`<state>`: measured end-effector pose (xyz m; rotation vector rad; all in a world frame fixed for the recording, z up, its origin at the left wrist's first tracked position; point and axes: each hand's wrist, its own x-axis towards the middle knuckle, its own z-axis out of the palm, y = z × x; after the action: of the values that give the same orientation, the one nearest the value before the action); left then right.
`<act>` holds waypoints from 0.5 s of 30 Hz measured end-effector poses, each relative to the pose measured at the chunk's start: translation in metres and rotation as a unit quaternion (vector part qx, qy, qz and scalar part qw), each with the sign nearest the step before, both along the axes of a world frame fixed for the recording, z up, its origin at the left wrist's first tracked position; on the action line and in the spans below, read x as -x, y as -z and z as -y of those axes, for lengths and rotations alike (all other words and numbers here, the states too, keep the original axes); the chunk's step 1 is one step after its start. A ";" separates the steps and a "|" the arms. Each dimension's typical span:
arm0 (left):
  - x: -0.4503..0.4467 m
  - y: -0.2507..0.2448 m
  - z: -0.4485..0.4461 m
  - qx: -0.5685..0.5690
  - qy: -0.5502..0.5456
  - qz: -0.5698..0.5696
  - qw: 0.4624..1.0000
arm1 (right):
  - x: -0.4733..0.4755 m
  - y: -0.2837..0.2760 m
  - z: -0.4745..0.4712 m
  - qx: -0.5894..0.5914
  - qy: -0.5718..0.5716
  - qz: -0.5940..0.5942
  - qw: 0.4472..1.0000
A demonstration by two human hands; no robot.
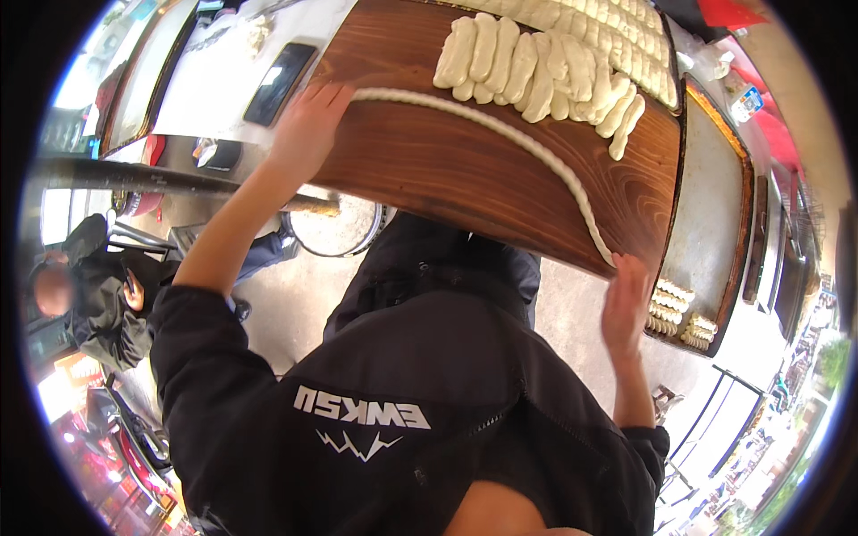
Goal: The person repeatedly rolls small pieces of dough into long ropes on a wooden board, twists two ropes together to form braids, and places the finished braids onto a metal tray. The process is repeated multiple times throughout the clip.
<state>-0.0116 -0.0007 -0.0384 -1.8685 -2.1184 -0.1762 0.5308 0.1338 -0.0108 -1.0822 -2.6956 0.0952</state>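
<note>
A long, thin rope of pale dough (509, 130) with a twisted surface curves across the brown wooden board (415, 161). My left hand (312, 117) lies over its left end, fingers stretched out together. At the board's near right edge, my right hand (627, 295) is on the other end, slightly blurred. Whether either hand grips the dough or presses it flat cannot be told. Beyond the rope, short strips of soft dough (523, 67) lie side by side in an overlapping heap. My left hand is close to a dark smartphone (280, 84) on the white surface.
A tray (603, 23) full of dough strips stands at the back. On the right, a metal tray (710, 187) bears small twisted dough pieces (670, 305) at its near end. Below the board's left side is a round container of whitish material (338, 224). A seated person (114, 301) is at far left.
</note>
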 end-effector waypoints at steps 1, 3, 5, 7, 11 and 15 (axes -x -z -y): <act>0.003 -0.001 -0.001 0.107 -0.058 0.024 0.992 | 0.005 -0.002 0.004 0.020 0.038 0.089 0.995; 0.005 0.000 -0.008 0.104 -0.174 0.146 0.968 | 0.014 0.000 -0.014 0.028 0.024 0.093 0.995; -0.002 0.000 -0.004 0.047 -0.193 0.153 0.968 | 0.024 0.001 -0.044 -0.025 0.036 0.039 0.998; -0.015 0.001 0.004 -0.070 -0.075 0.037 0.994 | 0.028 0.003 -0.070 -0.047 0.062 -0.035 0.996; -0.069 -0.032 0.052 0.102 0.036 0.167 0.980 | 0.019 0.009 -0.086 0.059 0.065 -0.109 0.990; -0.065 -0.050 0.048 0.244 0.062 0.065 0.966 | 0.012 0.007 -0.071 0.013 -0.014 -0.144 0.989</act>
<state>0.0531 -0.0482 0.0116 -2.3208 -2.2854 0.2254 0.5192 0.2049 -0.0181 -0.9570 -2.4567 0.2695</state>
